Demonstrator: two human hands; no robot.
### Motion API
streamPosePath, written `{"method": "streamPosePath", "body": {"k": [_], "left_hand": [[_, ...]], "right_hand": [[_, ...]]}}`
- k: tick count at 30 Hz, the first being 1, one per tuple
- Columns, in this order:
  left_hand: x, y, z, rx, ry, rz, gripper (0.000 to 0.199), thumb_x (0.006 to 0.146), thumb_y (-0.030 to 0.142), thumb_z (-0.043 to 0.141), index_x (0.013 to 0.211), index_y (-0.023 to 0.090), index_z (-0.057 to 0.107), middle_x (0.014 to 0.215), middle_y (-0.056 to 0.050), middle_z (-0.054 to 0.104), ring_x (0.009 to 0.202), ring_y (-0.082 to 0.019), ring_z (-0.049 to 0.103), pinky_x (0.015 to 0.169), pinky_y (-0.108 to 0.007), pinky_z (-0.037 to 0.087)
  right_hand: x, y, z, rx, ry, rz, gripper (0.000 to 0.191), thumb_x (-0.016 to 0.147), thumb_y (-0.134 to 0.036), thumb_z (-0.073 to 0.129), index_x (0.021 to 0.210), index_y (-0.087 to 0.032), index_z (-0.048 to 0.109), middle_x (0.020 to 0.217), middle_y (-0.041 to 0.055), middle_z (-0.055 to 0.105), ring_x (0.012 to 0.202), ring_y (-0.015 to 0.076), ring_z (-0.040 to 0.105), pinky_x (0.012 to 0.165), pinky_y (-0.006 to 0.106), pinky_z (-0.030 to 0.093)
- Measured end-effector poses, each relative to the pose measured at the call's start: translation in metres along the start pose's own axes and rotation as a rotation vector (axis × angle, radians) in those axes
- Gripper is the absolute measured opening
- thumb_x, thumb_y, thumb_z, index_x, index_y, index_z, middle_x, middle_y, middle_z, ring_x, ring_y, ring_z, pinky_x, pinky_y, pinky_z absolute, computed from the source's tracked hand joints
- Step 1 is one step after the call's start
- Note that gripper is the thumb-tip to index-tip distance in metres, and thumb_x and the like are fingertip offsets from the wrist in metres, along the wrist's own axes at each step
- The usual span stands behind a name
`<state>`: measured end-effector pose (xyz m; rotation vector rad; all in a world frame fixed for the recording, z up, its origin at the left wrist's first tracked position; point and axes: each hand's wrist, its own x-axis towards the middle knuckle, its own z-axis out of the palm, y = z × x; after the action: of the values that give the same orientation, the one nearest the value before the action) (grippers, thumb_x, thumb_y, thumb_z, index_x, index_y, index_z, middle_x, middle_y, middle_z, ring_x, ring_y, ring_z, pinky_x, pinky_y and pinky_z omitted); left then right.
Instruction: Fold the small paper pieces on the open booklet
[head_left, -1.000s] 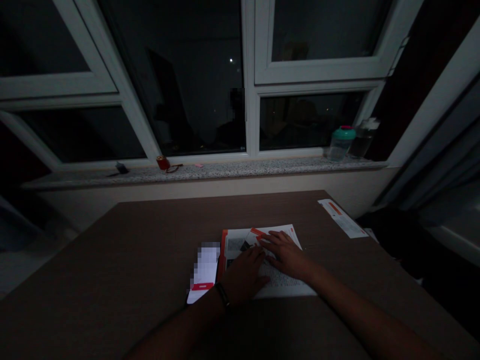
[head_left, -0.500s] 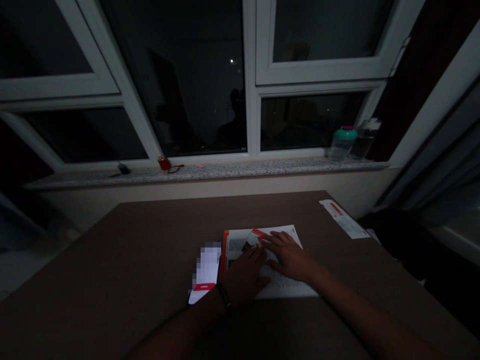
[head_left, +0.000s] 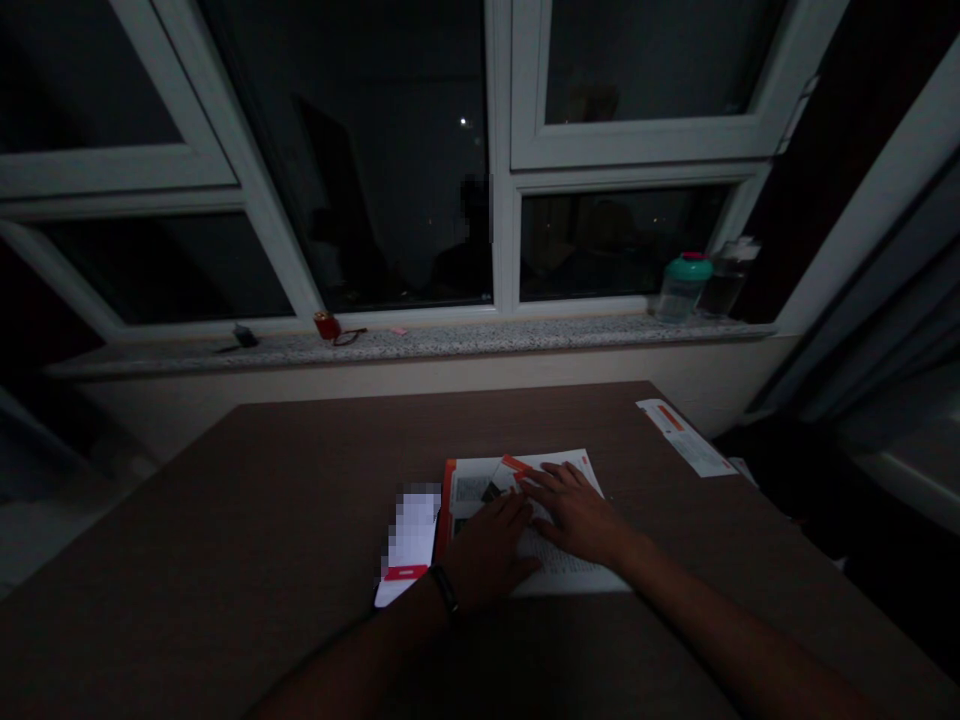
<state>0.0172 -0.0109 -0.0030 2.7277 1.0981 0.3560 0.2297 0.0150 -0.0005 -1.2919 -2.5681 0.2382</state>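
A printed sheet or booklet point(head_left: 577, 572) with an orange left edge lies on the brown table point(head_left: 315, 470). On top of it, at an angle, rests a smaller piece of printed paper point(head_left: 496, 478) with an orange strip, partly covered by my fingers. My left hand point(head_left: 491, 555), with a dark band at the wrist, lies palm down over the pages, fingers stretched forward. Beside it, my right hand point(head_left: 577, 512) is spread flat, its fingertips on the smaller paper. Both hands are open. Just left of the booklet lies a lit phone point(head_left: 414, 535), its screen partly blurred out.
A long printed paper strip point(head_left: 686, 440) lies near the table's right edge. Behind the table runs a speckled windowsill point(head_left: 465, 342), holding a small red container point(head_left: 327, 326), a teal-lidded bottle point(head_left: 684, 290) and a clear bottle point(head_left: 726, 280). The room is dim.
Hardly anything differs: the whole view has shifted very slightly, while both hands stay in the same place on the papers.
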Motion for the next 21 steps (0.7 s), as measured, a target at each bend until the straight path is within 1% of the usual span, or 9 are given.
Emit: {"method": "streamPosePath", "body": {"k": [7,11,13,17,21], "left_hand": [[0.0016,-0.0012,0.001,-0.006,0.006,0.001,0.061,0.088,0.042,0.066,0.138,0.018,0.041,0.146,-0.014,0.043,0.137,-0.031,0.037,0.111,-0.049,0.035],[0.0025,0.0003,-0.0014,0.007,0.01,-0.015,0.061,0.086,0.039,0.068,0.136,0.017,0.043,0.144,-0.014,0.046,0.135,-0.032,0.039,0.111,-0.049,0.035],[0.0034,0.0014,-0.0037,0.007,0.033,-0.025,0.053,0.086,0.035,0.068,0.131,0.018,0.047,0.14,-0.012,0.049,0.131,-0.031,0.042,0.109,-0.048,0.037],[0.0053,0.0024,-0.0068,0.014,0.074,-0.045,0.033,0.088,0.023,0.061,0.12,0.019,0.053,0.131,-0.009,0.056,0.123,-0.027,0.049,0.105,-0.044,0.041],[0.0053,0.0018,-0.0055,0.016,0.08,-0.062,0.026,0.088,0.018,0.059,0.114,0.018,0.055,0.128,-0.008,0.057,0.122,-0.025,0.049,0.105,-0.042,0.041]], "right_hand": [[0.0011,0.004,0.0009,0.019,-0.002,-0.012,0.063,0.084,-0.032,0.059,0.145,-0.027,0.043,0.15,0.0051,0.042,0.136,0.0337,0.03,0.113,0.057,0.019],[0.0013,0.0033,0.0026,0.033,0.024,-0.026,0.058,0.087,-0.034,0.058,0.143,-0.026,0.045,0.147,0.0069,0.045,0.135,0.033,0.031,0.113,0.056,0.02],[0.0022,0.0016,0.0043,0.042,0.042,-0.032,0.058,0.086,-0.034,0.059,0.142,-0.026,0.046,0.146,0.0075,0.046,0.134,0.0329,0.032,0.112,0.055,0.021],[0.005,-0.0022,0.0074,0.073,0.114,-0.061,0.055,0.085,-0.033,0.062,0.138,-0.024,0.05,0.141,0.0083,0.05,0.13,0.0306,0.036,0.112,0.051,0.024],[0.0078,-0.0033,0.0097,0.1,0.164,-0.065,0.046,0.088,-0.029,0.058,0.134,-0.025,0.054,0.136,0.007,0.055,0.126,0.0279,0.04,0.112,0.049,0.026]]}}
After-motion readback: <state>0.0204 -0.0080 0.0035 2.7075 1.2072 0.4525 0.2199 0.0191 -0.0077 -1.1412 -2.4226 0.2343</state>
